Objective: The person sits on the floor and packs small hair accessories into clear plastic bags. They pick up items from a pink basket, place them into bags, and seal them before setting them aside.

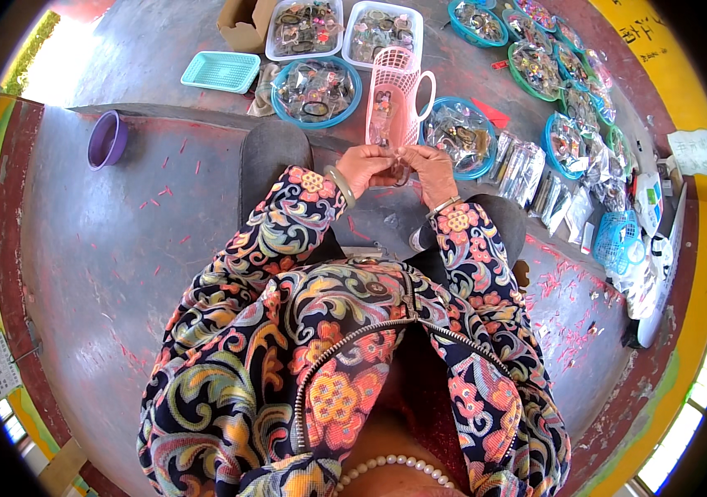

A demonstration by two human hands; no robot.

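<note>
The left hand (367, 169) and right hand (429, 172) appear to pinch a small clear packet (402, 173) between them, just before the pink basket (407, 114), so a loosened fingertip grip could let it slip down to the floor (63, 240).

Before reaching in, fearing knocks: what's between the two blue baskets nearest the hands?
The head view shows a pink basket between the left blue basket and right blue basket.
</note>
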